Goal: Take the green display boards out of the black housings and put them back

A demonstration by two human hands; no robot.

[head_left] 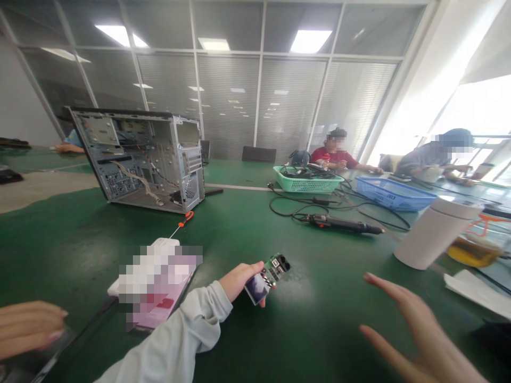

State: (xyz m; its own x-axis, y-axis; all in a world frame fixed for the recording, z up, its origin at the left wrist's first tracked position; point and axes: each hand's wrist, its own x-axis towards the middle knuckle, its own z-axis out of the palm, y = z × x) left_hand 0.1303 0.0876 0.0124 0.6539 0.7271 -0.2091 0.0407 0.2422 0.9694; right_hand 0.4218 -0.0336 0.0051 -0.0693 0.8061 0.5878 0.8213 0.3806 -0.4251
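My left hand (243, 279), in a pale grey sleeve, grips a small green circuit board (278, 266) just over the table. Black round parts show at the board's far end, and a shiny dark rectangular piece (256, 290) is at its near end. Part of the board is covered by my thumb and fingers. To the right, my right hand (415, 324) is raised with thumb and fingers spread, holding nothing and apart from the board. A phone (163, 311) with a pinkish screen lies left of my left hand, against a white device (162, 246) that is partly blurred out.
An open computer case (189, 159) stands at back left, near an orange-handled screwdriver (186, 219). A black electric screwdriver (345, 224), green basket (307, 183), blue basket (393, 192) and white cylinder (433, 234) stand or lie right. Another person's hand (30, 327) is lower left.
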